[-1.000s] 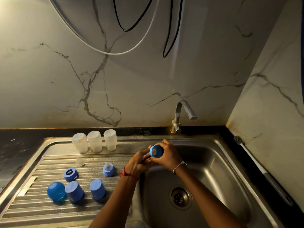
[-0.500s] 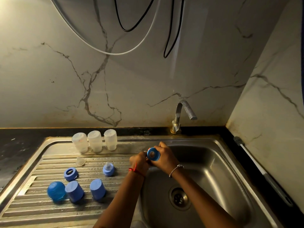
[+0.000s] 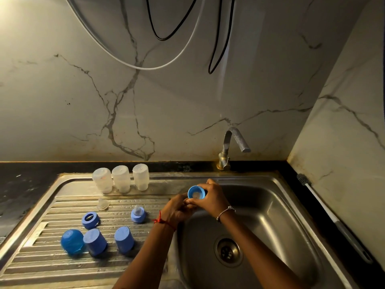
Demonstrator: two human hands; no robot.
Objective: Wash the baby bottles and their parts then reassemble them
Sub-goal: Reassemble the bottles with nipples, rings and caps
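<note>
The blue collar (image 3: 196, 192) sits at the 10 o'clock edge of the right hand (image 3: 214, 199), whose curled fingers and thumb clasp its rim, over the 10 o'clock corner of the sink basin (image 3: 281, 215). That hand is knuckles-up, with the forearm running off toward 5 o'clock. The left hand (image 3: 177, 210) lies at 7 o'clock of the collar, fingertips bunched against the right thumb; I cannot tell whether it pinches anything. The collar's round opening faces the camera, its short axis pointing likewise, with something pale inside. Toward 9 o'clock on the drainboard (image 3: 31, 268) stand three clear bottles (image 3: 121, 179); blue caps (image 3: 124, 239) stand at 8 o'clock.
</note>
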